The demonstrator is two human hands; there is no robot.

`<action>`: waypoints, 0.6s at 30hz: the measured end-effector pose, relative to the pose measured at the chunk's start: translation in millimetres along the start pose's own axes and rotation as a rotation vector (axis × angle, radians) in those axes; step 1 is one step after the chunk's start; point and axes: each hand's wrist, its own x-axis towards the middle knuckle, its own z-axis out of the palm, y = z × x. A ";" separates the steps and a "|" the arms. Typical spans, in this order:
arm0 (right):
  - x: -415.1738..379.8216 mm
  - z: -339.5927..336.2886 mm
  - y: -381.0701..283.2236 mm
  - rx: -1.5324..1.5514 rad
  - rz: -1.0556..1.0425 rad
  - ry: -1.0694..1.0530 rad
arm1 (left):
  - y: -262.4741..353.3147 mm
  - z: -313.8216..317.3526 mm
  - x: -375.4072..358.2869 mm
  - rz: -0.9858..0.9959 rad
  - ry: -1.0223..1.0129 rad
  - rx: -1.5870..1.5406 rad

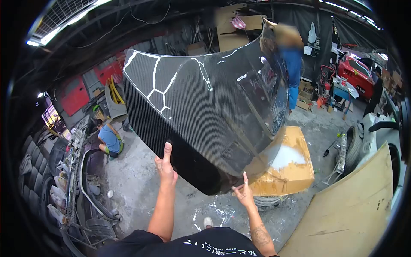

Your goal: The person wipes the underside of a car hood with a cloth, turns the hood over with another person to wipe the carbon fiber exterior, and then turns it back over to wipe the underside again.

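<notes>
A glossy black carbon-fibre car hood (192,98) hangs tilted in front of me, clear of the floor. My left hand (166,166) grips its near left edge, thumb up on the top face and the other fingers curled beneath. At the near right corner my right hand (244,192) holds the rim, one finger raised against the surface and part of the grip hidden under the panel. Ceiling lights reflect as white lines on the hood. A co-worker in blue (292,73) stands at the far right end, one raised hand by the upper edge.
A cardboard-topped stand (295,171) sits under the hood's right side. A large tan board (346,205) leans at right, near a tire (353,143). Another person (110,139) crouches at left beside a bumper (83,175) and stacked parts. A red car (357,75) is behind.
</notes>
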 end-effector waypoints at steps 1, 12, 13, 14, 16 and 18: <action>1.7 4.0 -2.9 0.023 0.029 -0.039 | -2.4 -4.2 2.8 0.015 -0.007 0.002; -3.8 17.3 9.1 0.033 0.043 -0.149 | 2.0 10.3 -5.8 0.064 0.027 -0.001; -3.6 17.9 10.5 0.021 0.060 -0.165 | -1.3 6.6 -1.7 0.079 -0.043 -0.016; -1.4 17.2 10.6 0.007 0.072 -0.182 | -6.7 0.3 4.3 0.098 -0.111 -0.037; -0.6 18.3 9.6 0.079 0.135 -0.194 | -8.1 0.0 7.0 0.072 -0.109 0.004; -0.9 22.1 13.3 0.088 0.063 -0.171 | -10.0 2.4 4.5 0.151 -0.013 -0.010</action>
